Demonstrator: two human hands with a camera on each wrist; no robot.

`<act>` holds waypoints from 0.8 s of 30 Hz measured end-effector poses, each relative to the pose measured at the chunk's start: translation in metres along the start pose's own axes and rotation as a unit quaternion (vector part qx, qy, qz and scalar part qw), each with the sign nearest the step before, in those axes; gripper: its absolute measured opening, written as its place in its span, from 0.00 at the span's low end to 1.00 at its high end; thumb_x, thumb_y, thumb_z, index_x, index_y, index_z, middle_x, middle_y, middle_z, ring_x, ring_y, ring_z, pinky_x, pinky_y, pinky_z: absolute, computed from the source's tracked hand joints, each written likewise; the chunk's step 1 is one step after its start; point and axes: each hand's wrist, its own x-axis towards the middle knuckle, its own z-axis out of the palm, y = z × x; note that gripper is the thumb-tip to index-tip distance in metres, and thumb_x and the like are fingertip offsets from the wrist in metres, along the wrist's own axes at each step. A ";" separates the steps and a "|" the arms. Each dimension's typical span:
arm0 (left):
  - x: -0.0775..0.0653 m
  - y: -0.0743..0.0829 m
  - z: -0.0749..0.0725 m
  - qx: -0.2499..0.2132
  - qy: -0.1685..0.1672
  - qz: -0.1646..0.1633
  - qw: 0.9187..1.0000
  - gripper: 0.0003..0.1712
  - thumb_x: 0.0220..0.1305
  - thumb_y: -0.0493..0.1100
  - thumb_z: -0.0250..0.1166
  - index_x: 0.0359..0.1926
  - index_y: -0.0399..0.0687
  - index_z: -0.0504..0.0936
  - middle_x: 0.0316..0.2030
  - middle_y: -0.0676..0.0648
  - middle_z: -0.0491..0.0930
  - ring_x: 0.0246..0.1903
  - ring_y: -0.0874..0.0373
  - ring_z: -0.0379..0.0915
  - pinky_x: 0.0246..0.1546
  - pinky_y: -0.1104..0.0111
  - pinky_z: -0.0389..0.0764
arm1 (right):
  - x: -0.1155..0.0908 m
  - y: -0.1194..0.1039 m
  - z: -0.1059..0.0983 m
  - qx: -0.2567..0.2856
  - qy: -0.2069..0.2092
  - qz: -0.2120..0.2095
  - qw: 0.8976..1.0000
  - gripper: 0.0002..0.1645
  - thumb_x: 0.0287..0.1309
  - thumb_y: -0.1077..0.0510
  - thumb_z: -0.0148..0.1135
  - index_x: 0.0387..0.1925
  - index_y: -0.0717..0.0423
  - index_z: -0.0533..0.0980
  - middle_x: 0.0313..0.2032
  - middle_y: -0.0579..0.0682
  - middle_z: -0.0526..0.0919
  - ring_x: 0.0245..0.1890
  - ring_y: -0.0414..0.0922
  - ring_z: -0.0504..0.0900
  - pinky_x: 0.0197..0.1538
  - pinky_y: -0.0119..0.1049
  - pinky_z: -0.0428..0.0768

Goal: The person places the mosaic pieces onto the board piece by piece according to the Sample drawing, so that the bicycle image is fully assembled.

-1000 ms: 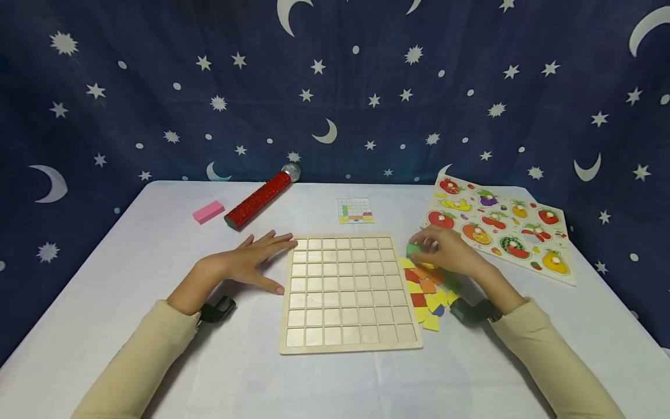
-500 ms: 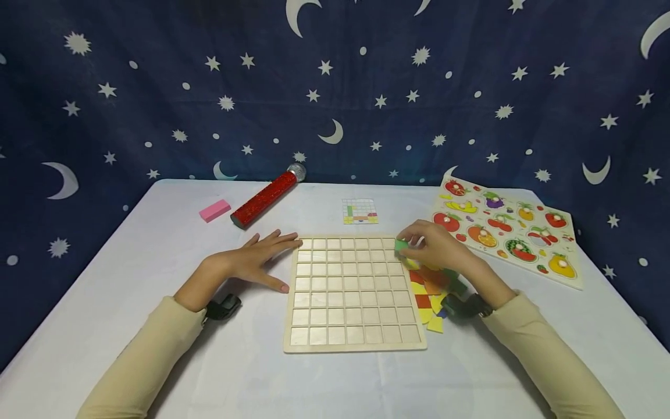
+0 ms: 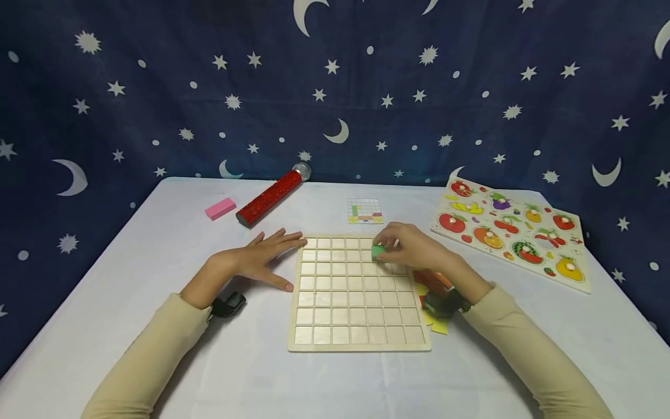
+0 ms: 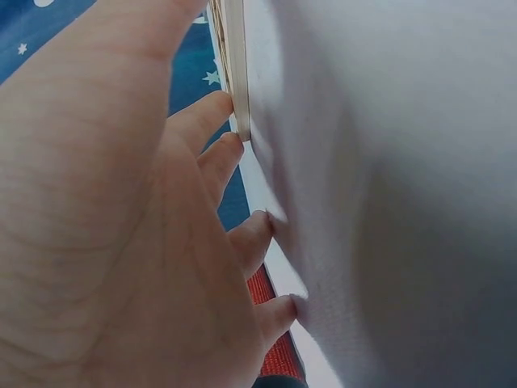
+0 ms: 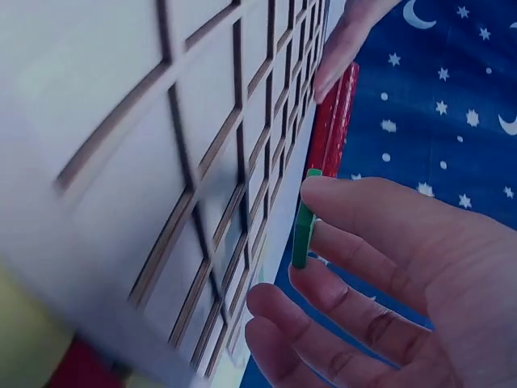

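A pale wooden grid board lies on the white table, its square cells bare. My right hand pinches a small green tile between thumb and fingers, over the board's upper right cells. From the right wrist view, the green tile is seen edge-on, close above the grid. My left hand is spread at the board's left edge, with fingertips at its upper left corner. In the left wrist view, two left fingers meet the board's side and the others rest on the cloth.
Loose tiles in yellow, red and orange lie right of the board, partly hidden under my right wrist. Behind the board is a small pattern card. A red glitter microphone, a pink block and a fruit peg puzzle stand farther back.
My right hand has carried the green tile from the pile leftward over the board's upper right part. The left hand stays at the board's edge. The head view has shifted slightly.
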 end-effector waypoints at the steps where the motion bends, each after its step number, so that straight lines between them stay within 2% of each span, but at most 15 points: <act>1: 0.000 0.000 0.000 0.000 0.000 -0.001 1.000 0.59 0.49 0.63 0.73 0.77 0.55 0.52 0.77 0.46 0.45 0.76 0.42 0.28 0.69 0.38 0.29 | 0.001 -0.002 0.001 0.002 -0.002 -0.008 1.000 0.16 0.56 0.60 0.69 0.46 0.61 0.82 0.39 0.51 0.82 0.38 0.46 0.79 0.42 0.38 0.81; 6: 0.001 0.001 0.000 0.005 -0.002 -0.007 1.000 0.59 0.49 0.63 0.73 0.77 0.57 0.52 0.77 0.47 0.44 0.76 0.42 0.28 0.69 0.39 0.28 | 0.011 -0.007 0.009 0.006 -0.012 -0.048 0.999 0.14 0.56 0.61 0.69 0.44 0.62 0.82 0.38 0.51 0.82 0.37 0.47 0.79 0.42 0.39 0.80; 12: 0.002 0.001 0.000 0.005 0.001 -0.006 1.000 0.60 0.49 0.64 0.72 0.77 0.56 0.51 0.77 0.48 0.44 0.76 0.43 0.28 0.69 0.39 0.29 | 0.021 -0.016 0.017 0.002 -0.034 -0.075 0.997 0.14 0.55 0.61 0.69 0.44 0.62 0.82 0.37 0.51 0.80 0.34 0.45 0.78 0.40 0.37 0.80; 19: 0.002 -0.002 0.001 0.005 0.001 -0.002 1.000 0.59 0.50 0.64 0.72 0.77 0.55 0.51 0.77 0.48 0.44 0.76 0.43 0.27 0.69 0.38 0.29 | 0.033 -0.031 0.027 0.003 -0.050 -0.087 0.995 0.14 0.56 0.61 0.68 0.45 0.62 0.82 0.38 0.52 0.80 0.36 0.46 0.79 0.42 0.38 0.81; 24: 0.002 -0.003 0.000 0.006 0.000 0.002 1.000 0.59 0.50 0.64 0.72 0.77 0.56 0.51 0.77 0.47 0.44 0.76 0.42 0.27 0.69 0.38 0.29 | 0.041 -0.039 0.035 0.002 -0.065 -0.081 0.995 0.14 0.57 0.60 0.68 0.45 0.61 0.82 0.39 0.51 0.80 0.35 0.43 0.78 0.41 0.34 0.80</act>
